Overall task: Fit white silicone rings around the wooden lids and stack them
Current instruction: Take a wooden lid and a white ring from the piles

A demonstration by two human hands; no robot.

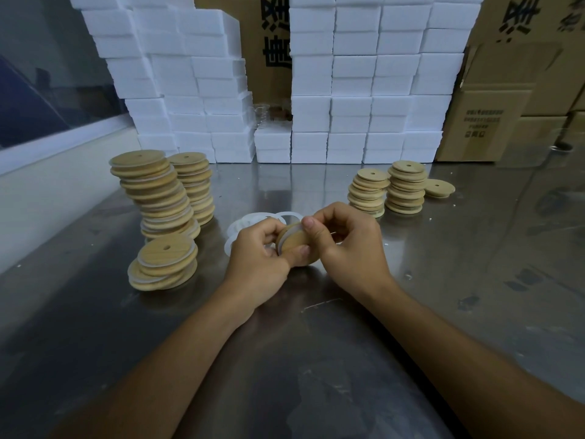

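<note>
Both hands, left (256,264) and right (348,239), grip one lid (292,245) above a steel table (316,343); foam blocks (364,90) and cartons (506,106) stand behind.

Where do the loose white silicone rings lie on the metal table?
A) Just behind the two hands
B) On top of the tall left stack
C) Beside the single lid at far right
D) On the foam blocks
A: the loose white silicone rings lie flat on the table just beyond the left hand and right hand.

You get soft, even overhead light; the steel desk (316,191) throws dull glare near its far edge, and wide-angle distortion bends the frame's edges.
</note>
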